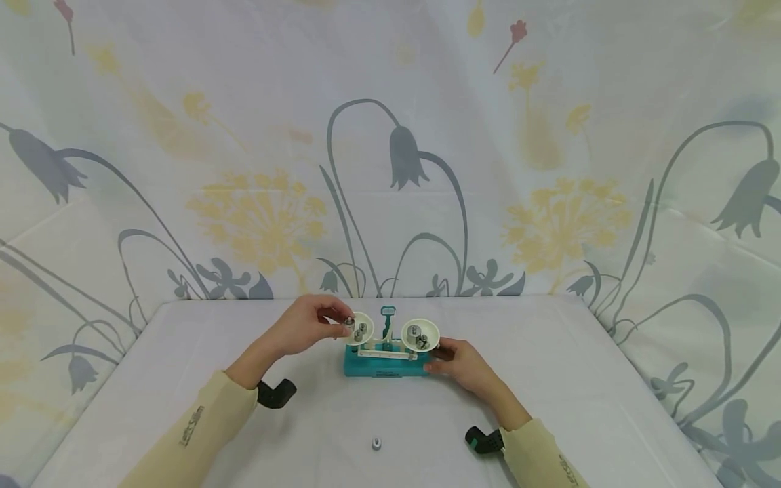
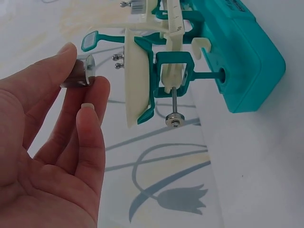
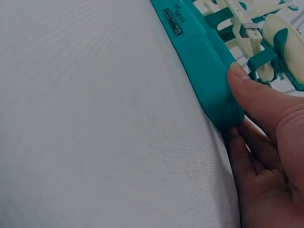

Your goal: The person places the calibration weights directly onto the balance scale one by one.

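Observation:
A teal balance scale (image 1: 384,370) with two cream pans stands on the white-covered table. In the left wrist view my left hand (image 2: 52,118) pinches a shiny metal cylindrical weight (image 2: 81,72) between thumb and fingers, close beside the left pan (image 2: 136,80). That pan (image 1: 369,335) holds small knobbed weights. More metal weights (image 1: 414,332) sit in the right pan (image 1: 432,329). My right hand (image 1: 466,366) grips the right end of the base (image 3: 209,71), thumb on its side and fingers at its end.
One small metal weight (image 1: 376,443) stands by itself on the table (image 1: 329,420), in front of the scale. A flower-printed curtain (image 1: 274,135) hangs behind the table's back edge. Each wrist carries a black camera mount (image 1: 276,394).

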`<act>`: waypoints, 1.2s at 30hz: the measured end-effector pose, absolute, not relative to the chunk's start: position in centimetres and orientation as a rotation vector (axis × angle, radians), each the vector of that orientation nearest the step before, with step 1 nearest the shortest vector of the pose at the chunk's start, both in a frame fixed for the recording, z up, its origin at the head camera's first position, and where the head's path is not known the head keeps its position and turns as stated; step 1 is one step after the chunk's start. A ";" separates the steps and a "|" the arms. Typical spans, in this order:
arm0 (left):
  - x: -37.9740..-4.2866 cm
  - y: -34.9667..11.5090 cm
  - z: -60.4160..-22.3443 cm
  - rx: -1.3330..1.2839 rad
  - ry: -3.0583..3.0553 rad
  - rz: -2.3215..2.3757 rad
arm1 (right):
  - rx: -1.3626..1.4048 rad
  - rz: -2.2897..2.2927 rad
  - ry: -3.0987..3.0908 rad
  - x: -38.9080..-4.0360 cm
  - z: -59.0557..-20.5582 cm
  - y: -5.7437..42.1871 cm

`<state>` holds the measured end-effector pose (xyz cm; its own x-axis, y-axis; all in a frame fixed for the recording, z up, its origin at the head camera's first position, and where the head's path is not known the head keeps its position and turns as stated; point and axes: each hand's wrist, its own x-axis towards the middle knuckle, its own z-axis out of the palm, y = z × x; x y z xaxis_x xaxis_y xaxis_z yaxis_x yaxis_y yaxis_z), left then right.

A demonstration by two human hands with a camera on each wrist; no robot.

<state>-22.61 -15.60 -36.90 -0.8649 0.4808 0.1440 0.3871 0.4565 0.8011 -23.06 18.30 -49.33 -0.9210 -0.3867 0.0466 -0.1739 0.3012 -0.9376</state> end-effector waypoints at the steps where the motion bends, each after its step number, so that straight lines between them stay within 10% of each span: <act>1: -22.7 -15.5 -36.9 0.781 2.585 1.384 | -0.517 -1.673 2.378 -23.1 -49.4 18.3; 36: -24.9 -14.8 -37.2 0.887 2.700 1.137 | -0.495 -1.658 2.382 -23.2 -49.3 18.3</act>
<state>-24.93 -14.78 -37.15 -0.8291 0.5403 0.1438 0.4805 0.5570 0.6774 -23.18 18.34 -49.29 -0.9245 -0.3801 0.0282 -0.1585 0.3161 -0.9354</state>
